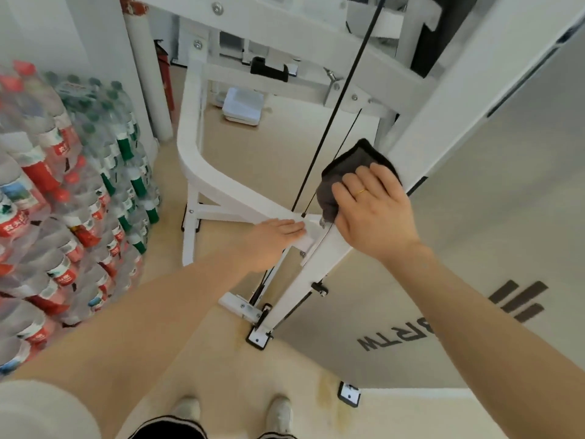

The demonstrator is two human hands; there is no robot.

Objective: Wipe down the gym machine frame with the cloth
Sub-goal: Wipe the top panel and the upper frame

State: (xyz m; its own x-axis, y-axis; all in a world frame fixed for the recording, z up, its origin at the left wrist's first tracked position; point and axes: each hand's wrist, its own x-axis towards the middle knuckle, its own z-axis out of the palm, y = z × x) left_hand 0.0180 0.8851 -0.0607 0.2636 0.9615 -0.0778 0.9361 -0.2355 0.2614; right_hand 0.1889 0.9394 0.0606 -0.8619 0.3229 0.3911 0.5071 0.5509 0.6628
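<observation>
The white gym machine frame [319, 261] rises from a black-edged foot plate [259, 339] on the beige floor [221, 375] and slants up toward the top right, and everything else is placed from it. The right hand [373, 213] presses the dark grey cloth [351, 172] flat against the slanted post, fingers straight over the fabric with a ring on one of them; the cloth's upper corner pokes out past the fingertips and its lower fold hangs just left of the post. The left hand [272, 239] rests with straight fingers on the joint where the curved side rail [202, 172] meets the post. Two black cables [332, 122] run close along the left of the post, touching neither hand that can be seen. Left of the frame, open floor lies between the rail and the stacked packs of bottled water [63, 185], which crowd the left edge and are blurred. Right of the post a grey panel [474, 248] with dark lettering fills the space. The frame's top is cut off by the upper edge, and the palm side of both hands is hidden. Below the frame, two shoes [278, 410] stand on the floor.
</observation>
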